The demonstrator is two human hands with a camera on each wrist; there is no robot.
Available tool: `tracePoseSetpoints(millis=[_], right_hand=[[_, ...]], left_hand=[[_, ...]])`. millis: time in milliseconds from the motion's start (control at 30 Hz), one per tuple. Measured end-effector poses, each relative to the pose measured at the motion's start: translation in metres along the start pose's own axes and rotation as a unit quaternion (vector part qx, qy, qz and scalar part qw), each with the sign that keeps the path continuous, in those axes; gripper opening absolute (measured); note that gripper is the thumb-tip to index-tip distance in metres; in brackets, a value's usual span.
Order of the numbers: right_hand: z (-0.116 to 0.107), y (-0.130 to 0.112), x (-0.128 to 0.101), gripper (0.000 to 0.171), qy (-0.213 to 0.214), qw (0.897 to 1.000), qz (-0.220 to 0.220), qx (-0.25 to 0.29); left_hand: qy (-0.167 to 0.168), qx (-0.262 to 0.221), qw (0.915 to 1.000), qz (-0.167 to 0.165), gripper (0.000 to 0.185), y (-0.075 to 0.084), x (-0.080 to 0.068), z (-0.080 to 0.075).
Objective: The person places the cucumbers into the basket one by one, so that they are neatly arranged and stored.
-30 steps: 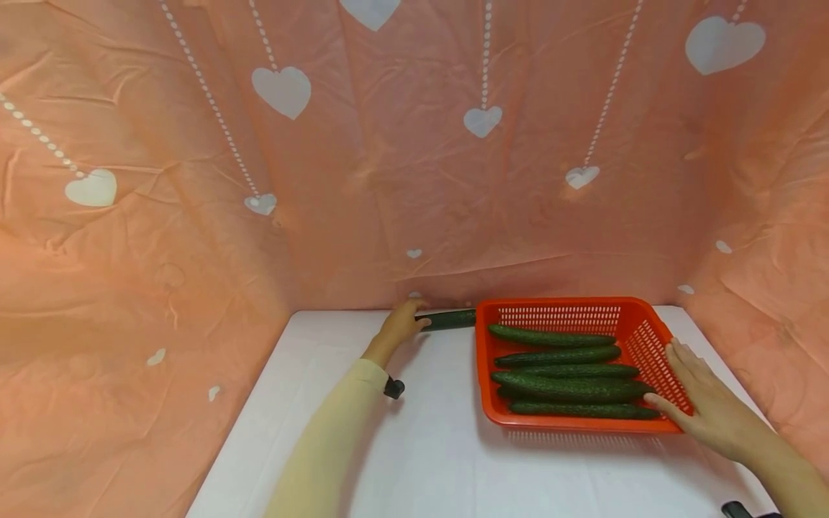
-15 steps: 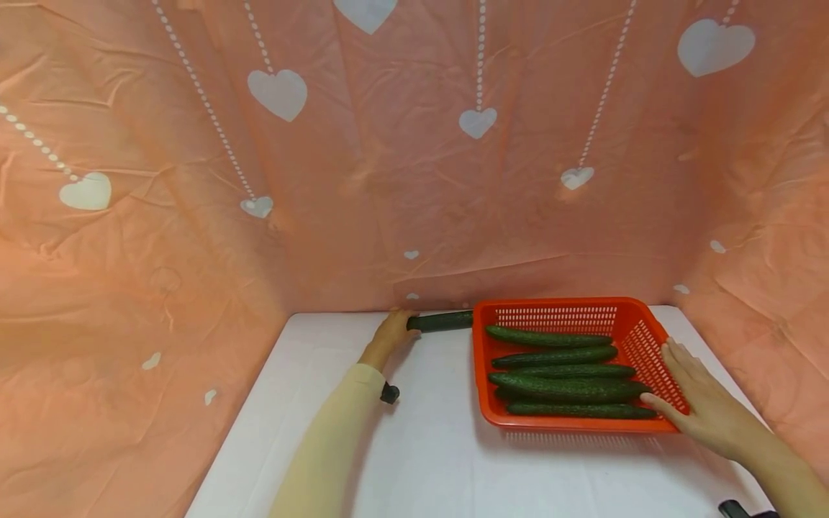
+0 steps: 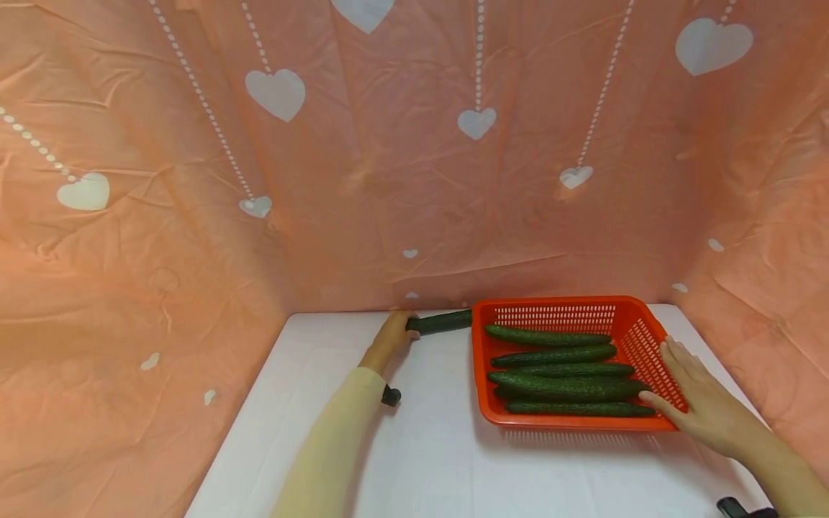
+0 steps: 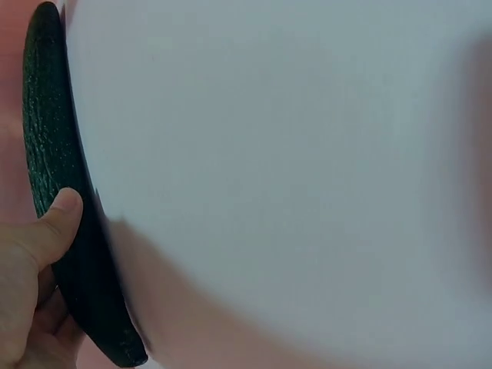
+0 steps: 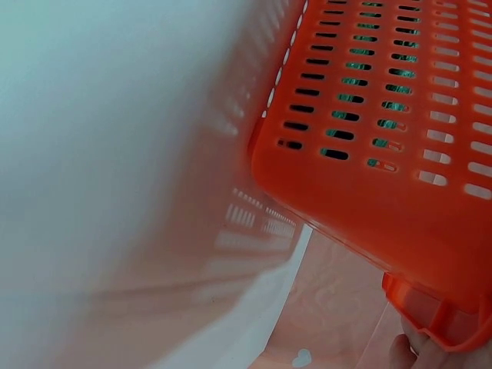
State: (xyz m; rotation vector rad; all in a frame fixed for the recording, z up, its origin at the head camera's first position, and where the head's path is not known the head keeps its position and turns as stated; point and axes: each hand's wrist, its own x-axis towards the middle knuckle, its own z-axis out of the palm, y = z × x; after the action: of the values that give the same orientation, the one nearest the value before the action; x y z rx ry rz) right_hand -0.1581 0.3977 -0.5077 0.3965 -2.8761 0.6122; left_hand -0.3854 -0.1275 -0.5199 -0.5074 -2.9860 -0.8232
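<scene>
At the table's back edge, my left hand (image 3: 391,337) grips a dark green cucumber (image 3: 443,322) near its left end. The left wrist view shows the thumb (image 4: 61,215) over that cucumber and the fingers behind it. Its far end reaches to the left rim of a red plastic basket (image 3: 481,367). Inside the basket lie several cucumbers (image 3: 570,388), roughly parallel. My right hand (image 3: 709,410) rests at the basket's right side, fingers straight along the rim and thumb reaching over the corner toward a cucumber's end. In the right wrist view only some fingers (image 5: 403,354) show, by the rim.
The white table (image 3: 427,446) carries the basket on its right half. Orange cloth (image 3: 388,216) with pale hearts hangs behind and on both sides. Dark straps with small black devices (image 3: 391,396) sit at the wrists.
My left hand has shifted slightly left along the back cucumber and closed around its left end. The right hand and the basket have stayed where they were.
</scene>
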Motion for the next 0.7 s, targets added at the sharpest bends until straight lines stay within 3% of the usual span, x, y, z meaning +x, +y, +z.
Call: tracePoseSetpoints(millis=[367, 700], right_hand=[[-0.001, -0.001, 0.0, 0.097, -0.009, 1.0, 0.002, 0.004], [-0.003, -0.001, 0.001, 0.097, -0.009, 1.0, 0.002, 0.003]], left_hand=[[0.009, 0.001, 0.9999, -0.012, 0.032, 0.002, -0.013, 0.002], [0.041, -0.027, 0.9988, -0.001, 0.03, 0.003, -0.03, -0.012]])
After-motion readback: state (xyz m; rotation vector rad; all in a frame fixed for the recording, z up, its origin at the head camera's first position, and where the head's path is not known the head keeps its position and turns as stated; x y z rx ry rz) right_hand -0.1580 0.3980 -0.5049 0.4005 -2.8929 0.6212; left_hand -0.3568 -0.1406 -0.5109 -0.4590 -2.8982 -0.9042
